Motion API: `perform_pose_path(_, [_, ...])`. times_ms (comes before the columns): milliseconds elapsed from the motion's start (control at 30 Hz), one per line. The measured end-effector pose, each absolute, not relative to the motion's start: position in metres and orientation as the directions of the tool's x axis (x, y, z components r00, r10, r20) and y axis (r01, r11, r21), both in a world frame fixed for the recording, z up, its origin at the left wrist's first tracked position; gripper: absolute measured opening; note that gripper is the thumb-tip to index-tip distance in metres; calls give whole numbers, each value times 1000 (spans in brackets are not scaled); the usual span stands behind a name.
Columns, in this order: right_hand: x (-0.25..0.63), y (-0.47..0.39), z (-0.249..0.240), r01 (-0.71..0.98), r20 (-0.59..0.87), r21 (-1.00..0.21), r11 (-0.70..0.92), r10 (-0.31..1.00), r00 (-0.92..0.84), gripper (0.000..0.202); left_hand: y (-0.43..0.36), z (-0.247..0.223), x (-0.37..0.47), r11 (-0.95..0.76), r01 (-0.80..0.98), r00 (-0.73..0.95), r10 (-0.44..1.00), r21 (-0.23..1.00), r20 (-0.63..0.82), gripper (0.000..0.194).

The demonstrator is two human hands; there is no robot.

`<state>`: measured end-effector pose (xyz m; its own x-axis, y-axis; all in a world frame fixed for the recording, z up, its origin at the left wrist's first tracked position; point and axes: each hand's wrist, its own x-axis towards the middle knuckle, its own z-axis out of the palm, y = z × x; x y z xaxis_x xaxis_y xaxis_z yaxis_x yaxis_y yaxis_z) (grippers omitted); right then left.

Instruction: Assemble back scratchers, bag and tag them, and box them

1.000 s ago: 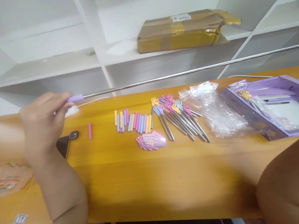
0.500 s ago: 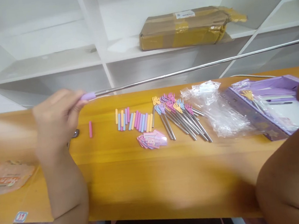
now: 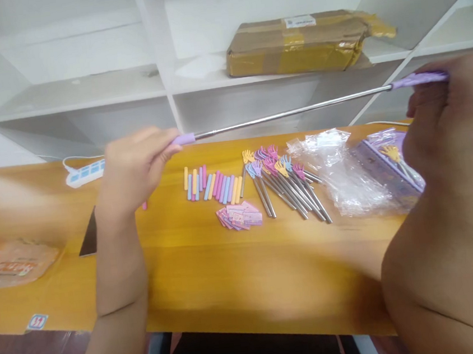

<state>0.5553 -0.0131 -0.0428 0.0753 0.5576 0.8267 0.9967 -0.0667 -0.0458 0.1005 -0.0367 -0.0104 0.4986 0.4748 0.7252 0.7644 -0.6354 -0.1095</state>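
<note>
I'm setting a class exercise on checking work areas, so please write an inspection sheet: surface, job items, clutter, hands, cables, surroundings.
Surface: orange-yellow table, sticker at its front edge
Job items: metal rod held above the table; piled hand-headed rods; coloured tubes; printed cards
Clutter: clear plastic bags; orange packet; purple box, partly hidden
Hands: left hand and right hand grip opposite lilac ends of the metal rod
Cables: white cable by a power strip
Surroundings: taped carton on white shelving
</note>
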Motion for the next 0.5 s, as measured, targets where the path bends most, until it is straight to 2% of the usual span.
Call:
perform_pose_path(200, [464,-41,-27,973,749,18,230,642,-165,34,-45,-10,139,-626,771,502,489,-113,714,37])
perform_pose_path(367, [431,-57,-42,960,744,118,255,617,-255,26,-55,-12,151,-622,770,526,494,-141,693,31])
perform_pose_path(500, [436,-57,-51,938,728,57,342,629,-273,26,-64,-13,150,-606,768,536,432,-206,726,22])
